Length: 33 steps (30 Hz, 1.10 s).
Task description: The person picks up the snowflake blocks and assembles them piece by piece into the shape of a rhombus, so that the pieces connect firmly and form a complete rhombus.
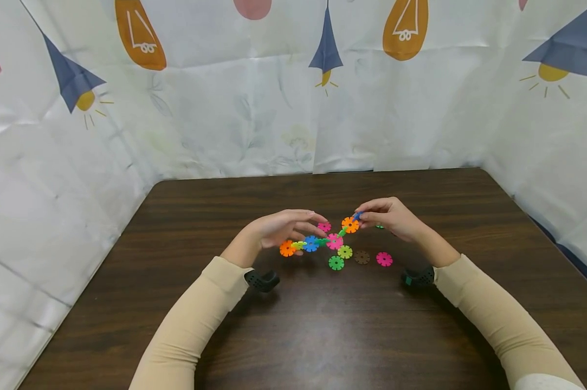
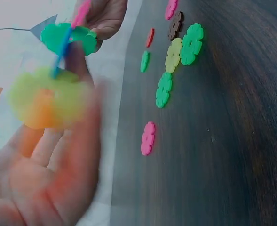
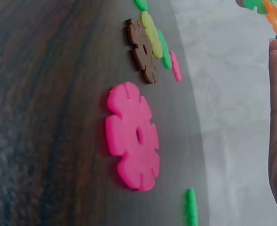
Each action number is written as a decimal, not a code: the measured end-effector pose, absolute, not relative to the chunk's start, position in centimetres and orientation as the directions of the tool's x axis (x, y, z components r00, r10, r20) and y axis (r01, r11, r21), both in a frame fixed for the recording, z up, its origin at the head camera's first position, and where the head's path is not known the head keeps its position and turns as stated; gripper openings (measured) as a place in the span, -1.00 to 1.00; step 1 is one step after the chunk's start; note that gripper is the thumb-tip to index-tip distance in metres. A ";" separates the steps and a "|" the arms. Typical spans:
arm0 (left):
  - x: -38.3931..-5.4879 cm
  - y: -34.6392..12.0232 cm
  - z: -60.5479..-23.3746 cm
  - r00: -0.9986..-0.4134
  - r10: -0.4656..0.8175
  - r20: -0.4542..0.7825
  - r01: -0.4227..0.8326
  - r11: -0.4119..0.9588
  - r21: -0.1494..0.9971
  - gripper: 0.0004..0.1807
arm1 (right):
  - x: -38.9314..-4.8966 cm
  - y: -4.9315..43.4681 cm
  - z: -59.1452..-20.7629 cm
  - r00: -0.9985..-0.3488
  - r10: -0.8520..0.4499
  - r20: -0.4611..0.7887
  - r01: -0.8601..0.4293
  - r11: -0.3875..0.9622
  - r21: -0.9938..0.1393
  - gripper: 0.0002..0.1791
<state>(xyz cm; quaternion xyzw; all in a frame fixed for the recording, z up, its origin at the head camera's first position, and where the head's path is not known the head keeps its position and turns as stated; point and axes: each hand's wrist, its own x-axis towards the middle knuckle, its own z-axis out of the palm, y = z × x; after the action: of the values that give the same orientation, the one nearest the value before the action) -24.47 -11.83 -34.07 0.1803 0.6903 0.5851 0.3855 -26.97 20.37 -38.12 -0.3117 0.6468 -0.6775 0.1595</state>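
A chain of interlocking notched plastic discs (image 1: 310, 244) is held raised over the table, slanting up to the right. It runs from an orange disc (image 1: 287, 248) at its left end through yellow, blue, green and pink discs to another orange one (image 1: 350, 225). My right hand (image 1: 389, 218) pinches the blue disc (image 1: 357, 215) at the right end. My left hand (image 1: 283, 226) is beside the left part of the chain, fingers loosely extended. In the left wrist view, a blurred yellow disc (image 2: 25, 99) overlaps the left fingers.
Loose discs lie on the dark wooden table (image 1: 298, 336): green (image 1: 336, 263), yellow (image 1: 344, 252), brown (image 1: 362, 257) and pink (image 1: 384, 259). Another pink disc (image 1: 324, 226) lies behind the chain. A green disc (image 1: 380, 226) shows partly near the right hand. A patterned white cloth (image 1: 254, 119) hangs behind.
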 end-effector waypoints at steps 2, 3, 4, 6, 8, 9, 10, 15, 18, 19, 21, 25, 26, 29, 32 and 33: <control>-24.5 -12.0 -34.3 -0.674 0.679 -0.293 -0.217 0.197 0.956 -0.37 | -26.9 20.4 -38.2 -0.759 -0.612 0.222 -0.189 -0.119 -0.975 -0.70; -24.5 -12.0 -34.4 -0.698 0.655 -0.290 -0.240 0.167 0.956 -0.40 | -26.9 20.5 -38.2 -0.763 -0.606 0.225 -0.187 -0.126 -0.974 -0.69; -24.5 -12.0 -34.5 -0.724 0.625 -0.292 -0.267 0.137 0.954 -0.43 | -26.9 20.5 -38.3 -0.769 -0.598 0.228 -0.186 -0.132 -0.974 -0.68; -24.4 -12.0 -34.7 -0.769 0.562 -0.304 -0.333 0.054 0.941 -0.50 | -26.8 20.5 -38.3 -0.783 -0.577 0.234 -0.184 -0.145 -0.972 -0.66; -24.4 -12.0 -34.9 -0.807 0.504 -0.309 -0.389 -0.060 0.919 -0.60 | -26.8 20.5 -38.3 -0.803 -0.548 0.234 -0.181 -0.150 -0.972 -0.65; -24.4 -12.0 -34.9 -0.825 0.474 -0.309 -0.406 -0.116 0.906 -0.64 | -26.8 20.5 -38.3 -0.814 -0.532 0.232 -0.178 -0.152 -0.972 -0.65; -24.4 -12.0 -35.0 -0.838 0.453 -0.304 -0.418 -0.174 0.892 -0.67 | -26.8 20.4 -38.3 -0.825 -0.516 0.231 -0.173 -0.157 -0.972 -0.66; -24.3 -11.9 -35.4 -0.875 0.398 -0.276 -0.438 -0.407 0.802 -0.73 | -26.8 20.1 -38.5 -0.871 -0.443 0.212 -0.148 -0.175 -0.973 -0.66; -24.3 -11.8 -35.5 -0.878 0.394 -0.270 -0.451 -0.497 0.741 -0.79 | -26.9 20.0 -38.5 -0.888 -0.415 0.196 -0.133 -0.176 -0.975 -0.64; -24.3 -11.8 -35.6 -0.879 0.396 -0.265 -0.452 -0.521 0.724 -0.81 | -26.9 20.0 -38.5 -0.892 -0.410 0.192 -0.129 -0.176 -0.976 -0.64; -24.2 -11.8 -35.6 -0.885 0.390 -0.254 -0.447 -0.561 0.697 -0.87 | -26.9 19.9 -38.5 -0.896 -0.402 0.187 -0.125 -0.175 -0.977 -0.64; -24.1 -11.7 -35.7 -0.903 0.359 -0.235 -0.416 -0.603 0.681 -0.87 | -27.0 19.9 -38.5 -0.900 -0.398 0.179 -0.116 -0.178 -0.977 -0.65; -24.1 -11.6 -35.7 -0.908 0.347 -0.236 -0.410 -0.612 0.677 -0.86 | -27.0 19.9 -38.5 -0.902 -0.394 0.178 -0.115 -0.180 -0.977 -0.66; -24.0 -11.5 -35.8 -0.912 0.325 -0.252 -0.409 -0.647 0.644 -0.81 | -27.0 19.8 -38.5 -0.908 -0.382 0.175 -0.112 -0.181 -0.977 -0.68; -23.9 -11.3 -35.9 -0.908 0.304 -0.288 -0.419 -0.662 0.622 -0.69 | -27.0 19.7 -38.6 -0.911 -0.372 0.177 -0.117 -0.178 -0.977 -0.72; -23.9 -11.3 -36.0 -0.906 0.297 -0.301 -0.423 -0.656 0.625 -0.62 | -26.9 19.7 -38.6 -0.911 -0.371 0.178 -0.120 -0.176 -0.977 -0.72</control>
<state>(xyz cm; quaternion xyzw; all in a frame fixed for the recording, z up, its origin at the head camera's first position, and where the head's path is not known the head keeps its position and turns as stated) -23.91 -11.33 -36.02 -0.0863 0.3640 0.9059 0.1987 -26.95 19.67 -38.61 -0.1928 0.6363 -0.7421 0.0848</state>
